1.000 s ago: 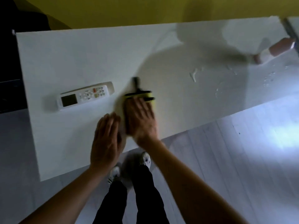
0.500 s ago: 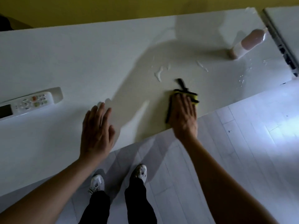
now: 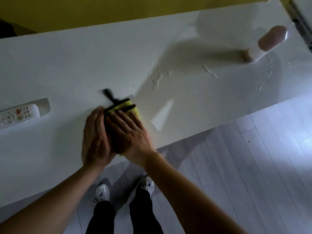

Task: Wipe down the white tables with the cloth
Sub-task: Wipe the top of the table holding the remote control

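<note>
I see my right hand [image 3: 130, 134] pressing flat on the yellow cloth [image 3: 125, 107] mid-frame on the white table [image 3: 67, 65], left hand [image 3: 95, 137] open alongside. Remote control [image 3: 17, 114] lies left; bottle [image 3: 265, 43] and water droplets [image 3: 209, 70] upper right.

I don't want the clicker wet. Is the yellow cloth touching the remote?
Apart. The head view shows bare white table between the yellow cloth and the remote control.

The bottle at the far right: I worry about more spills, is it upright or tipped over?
Upright. The bottle stands on the white table, base down and cap toward the camera; droplets lie nearby.
</note>
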Motion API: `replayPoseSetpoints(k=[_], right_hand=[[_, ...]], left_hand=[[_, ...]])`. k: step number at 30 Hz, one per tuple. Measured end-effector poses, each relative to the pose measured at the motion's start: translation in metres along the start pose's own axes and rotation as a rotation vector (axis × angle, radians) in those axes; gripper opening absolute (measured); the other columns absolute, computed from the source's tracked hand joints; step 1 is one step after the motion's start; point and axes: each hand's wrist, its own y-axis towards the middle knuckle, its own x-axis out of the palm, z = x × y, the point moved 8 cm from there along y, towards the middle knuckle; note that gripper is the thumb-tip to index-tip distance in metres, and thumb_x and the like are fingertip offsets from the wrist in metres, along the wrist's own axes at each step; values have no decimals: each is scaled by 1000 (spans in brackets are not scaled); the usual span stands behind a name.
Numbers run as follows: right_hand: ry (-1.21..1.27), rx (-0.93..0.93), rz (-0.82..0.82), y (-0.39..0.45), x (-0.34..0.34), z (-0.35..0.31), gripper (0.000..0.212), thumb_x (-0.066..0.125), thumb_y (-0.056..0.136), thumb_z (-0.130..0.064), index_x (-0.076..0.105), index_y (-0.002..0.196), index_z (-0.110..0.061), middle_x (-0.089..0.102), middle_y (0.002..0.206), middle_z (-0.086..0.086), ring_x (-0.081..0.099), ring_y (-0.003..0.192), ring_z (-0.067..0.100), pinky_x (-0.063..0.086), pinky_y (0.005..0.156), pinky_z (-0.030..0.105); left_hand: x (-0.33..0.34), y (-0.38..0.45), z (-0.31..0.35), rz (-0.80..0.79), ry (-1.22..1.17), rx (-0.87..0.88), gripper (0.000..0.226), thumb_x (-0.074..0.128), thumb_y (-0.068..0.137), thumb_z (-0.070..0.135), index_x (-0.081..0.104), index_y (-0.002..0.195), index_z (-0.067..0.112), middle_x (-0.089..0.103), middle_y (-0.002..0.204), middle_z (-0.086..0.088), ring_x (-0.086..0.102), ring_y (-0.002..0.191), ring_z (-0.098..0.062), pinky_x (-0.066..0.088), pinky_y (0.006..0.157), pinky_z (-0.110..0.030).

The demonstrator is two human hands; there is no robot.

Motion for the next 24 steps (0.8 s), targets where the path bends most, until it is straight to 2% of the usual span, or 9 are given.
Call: replayPoseSetpoints(k=[3, 5, 7, 11, 13, 15, 17, 20, 24], right_hand=[[-43, -118, -39, 11, 3, 13, 79, 65, 89, -36, 29, 158, -22, 24, 166, 2, 13, 155, 22, 9, 127, 47], [27, -72, 140, 16, -22, 40, 56, 61, 93, -22, 49, 147, -16, 44, 156, 8, 31, 149, 25, 19, 125, 47], [16, 116, 297, 13, -53, 95, 42, 56, 95, -13, 58, 137, -14, 53, 145, 8, 43, 141, 24, 30, 119, 43], [-160, 599, 296, -27, -85, 237, 54, 48, 96, -27, 36, 149, -23, 42, 151, 4, 37, 141, 26, 32, 115, 42], [-113, 819, 284, -44, -88, 275, 62, 38, 103, -35, 17, 160, -27, 19, 167, 1, 15, 154, 22, 13, 126, 45], [-71, 919, 290, -33, -83, 275, 64, 23, 102, -40, 8, 162, -23, 5, 170, 1, 0, 156, 20, 1, 127, 45], [-75, 806, 296, 8, -73, 234, 69, 24, 96, -40, 19, 161, -16, 15, 168, 8, 8, 156, 26, 6, 126, 46], [-50, 352, 279, 82, -39, 127, 55, 45, 95, -27, 48, 148, -14, 43, 156, 12, 31, 149, 30, 22, 121, 49], [-87, -140, 119, 110, -5, 22, 57, 47, 101, -45, 43, 152, -18, 40, 159, 4, 30, 150, 23, 18, 124, 48]], left_hand=[[1, 0, -4, -14, 20, -57, 88, 69, 89, 33, 29, 159, -4, 34, 164, -24, 32, 154, -39, 30, 125, -55], [1, 0, -3, 17, 71, -22, 66, 48, 100, 24, 33, 157, -5, 34, 164, -23, 32, 154, -40, 27, 126, -54], [1, 0, -3, 32, 101, -16, 58, 38, 101, 12, 36, 156, -6, 35, 164, -23, 32, 154, -39, 27, 126, -53], [1, 0, -1, 27, 105, -20, 59, 35, 101, 12, 34, 157, -6, 33, 165, -23, 31, 155, -38, 28, 125, -56], [2, 0, 0, 22, 110, -40, 60, 34, 101, 14, 32, 158, -6, 32, 166, -23, 28, 156, -37, 26, 127, -54], [4, 0, -1, 12, 108, -57, 61, 33, 101, 15, 32, 159, -5, 31, 167, -21, 26, 157, -35, 23, 128, -52], [4, 0, 0, 6, 114, -57, 62, 33, 101, 15, 32, 159, -4, 30, 168, -21, 26, 157, -35, 22, 129, -50], [6, 1, -5, -3, 168, -83, 63, 37, 98, 13, 33, 159, -2, 32, 167, -19, 29, 155, -36, 25, 128, -50], [5, -2, -12, 11, 215, -100, 63, 48, 99, 6, 33, 160, -1, 34, 167, -19, 33, 154, -37, 25, 128, -48]])
